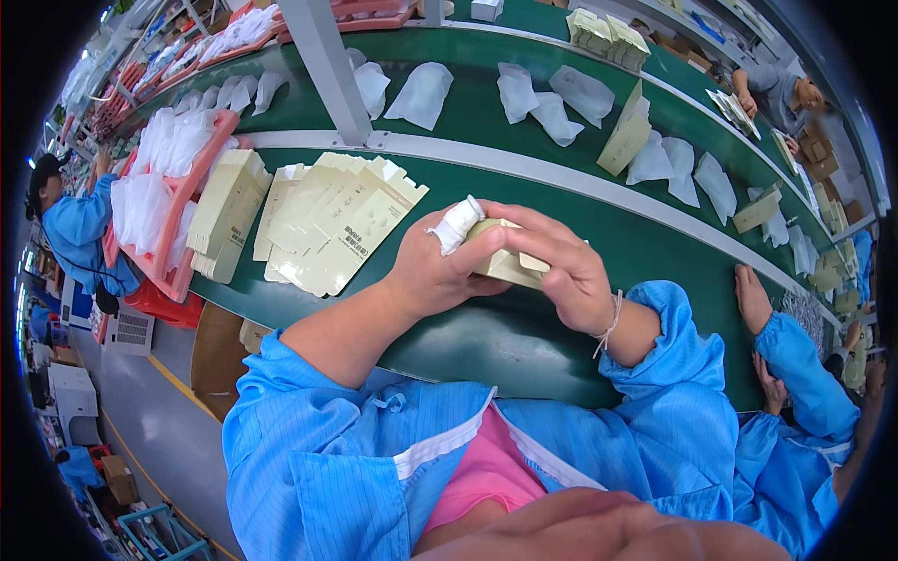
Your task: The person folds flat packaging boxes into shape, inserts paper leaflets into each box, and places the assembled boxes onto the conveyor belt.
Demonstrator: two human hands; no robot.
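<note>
My left hand [438,257] and my right hand [561,266] are closed around a small cream-coloured carton [514,268] above the green work surface. A white wrap [458,224] covers a digit of my left hand. My right fingers reach across the carton's top, and a thin cord circles that wrist. Parts of the carton are hidden by my fingers, so I cannot tell whether its flap is fully closed. Left of my hands, flattened cream cartons [341,224] lie fanned out. Beside them stands a tight stack of folded cartons [227,215].
A pink tray [187,210] of white-wrapped items stands at the left edge. Beyond a metal rail [524,166], a green conveyor [477,117] carries white pouches [421,95] and cartons. A metal post [327,70] rises ahead. A co-worker's blue sleeve [804,374] is close on my right.
</note>
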